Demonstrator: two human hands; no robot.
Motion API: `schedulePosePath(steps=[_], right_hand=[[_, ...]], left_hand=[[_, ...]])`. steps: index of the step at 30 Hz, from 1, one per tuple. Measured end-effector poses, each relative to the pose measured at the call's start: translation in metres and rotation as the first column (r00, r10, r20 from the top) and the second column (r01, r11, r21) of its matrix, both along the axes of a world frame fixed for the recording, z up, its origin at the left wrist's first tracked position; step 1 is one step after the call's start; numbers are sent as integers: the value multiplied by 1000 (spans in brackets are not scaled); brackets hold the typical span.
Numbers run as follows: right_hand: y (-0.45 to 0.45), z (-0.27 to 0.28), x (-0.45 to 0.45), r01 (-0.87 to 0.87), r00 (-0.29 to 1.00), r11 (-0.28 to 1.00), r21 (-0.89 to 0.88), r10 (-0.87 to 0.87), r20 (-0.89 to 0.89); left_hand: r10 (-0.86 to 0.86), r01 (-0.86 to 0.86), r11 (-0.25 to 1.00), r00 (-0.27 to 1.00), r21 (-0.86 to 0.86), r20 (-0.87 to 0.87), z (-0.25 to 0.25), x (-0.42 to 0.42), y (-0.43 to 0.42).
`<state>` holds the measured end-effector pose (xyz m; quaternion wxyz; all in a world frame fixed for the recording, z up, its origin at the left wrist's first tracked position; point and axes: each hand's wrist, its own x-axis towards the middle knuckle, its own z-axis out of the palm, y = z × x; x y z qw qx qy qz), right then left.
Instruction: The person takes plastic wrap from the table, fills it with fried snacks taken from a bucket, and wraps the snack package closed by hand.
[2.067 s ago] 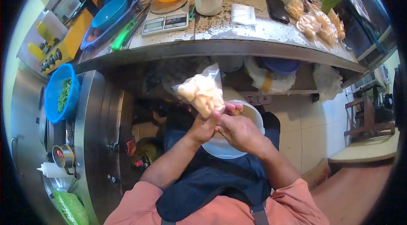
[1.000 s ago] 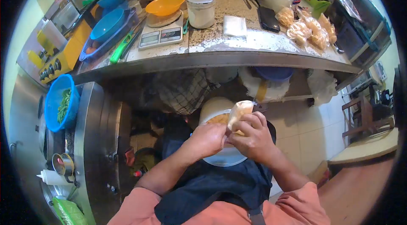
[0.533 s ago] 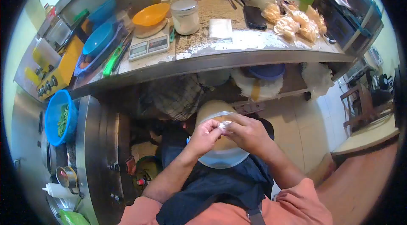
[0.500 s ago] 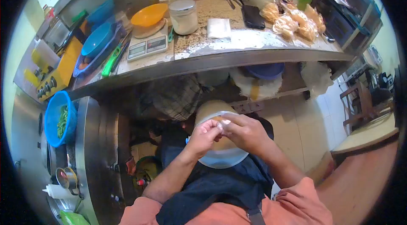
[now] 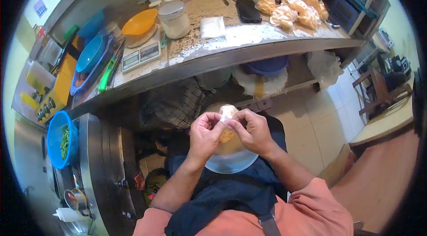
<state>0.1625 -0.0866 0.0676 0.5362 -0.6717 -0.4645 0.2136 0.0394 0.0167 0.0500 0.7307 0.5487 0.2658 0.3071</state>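
Note:
My left hand (image 5: 205, 136) and my right hand (image 5: 252, 133) meet in front of my lap, thumbs and fingertips pinching a small clear plastic bag (image 5: 228, 111). Its whitish, bunched part sticks up beyond the fingertips. Something orange-yellow (image 5: 227, 136) shows below the pinch; whether it is inside the bag or in the tub, I cannot tell. Under both hands, a pale translucent tub (image 5: 232, 162) rests on my lap, partly covered by the hands.
Several tied bags of orange food (image 5: 296, 11) lie on the counter (image 5: 195, 51), near a black phone-like object (image 5: 247, 11) and a stack of clear plastic sheets or bags (image 5: 212, 27). A digital scale (image 5: 141, 56), a lidded jar (image 5: 175, 20) and an orange bowl (image 5: 139, 22) stand further left.
Both hands have shifted slightly, now thumbs toward me, and the bag's whitish part shows above the fingertips. Orange-yellow stuff has come into view below them. The camera view has turned slightly.

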Motion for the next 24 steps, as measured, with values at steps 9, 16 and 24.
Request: schedulePosePath(steps=[9, 16, 24], right_hand=[[4, -16, 9, -112, 767, 958, 264, -86, 635], [-2, -3, 24, -192, 633, 981, 34, 97, 768], [1, 15, 30, -367, 785, 867, 336, 95, 612]], left_hand=[[30, 24, 911, 992, -413, 124, -16, -2, 2], [19, -3, 969, 998, -249, 63, -22, -1, 1], [-69, 152, 919, 971, 364, -230, 29, -15, 0]])
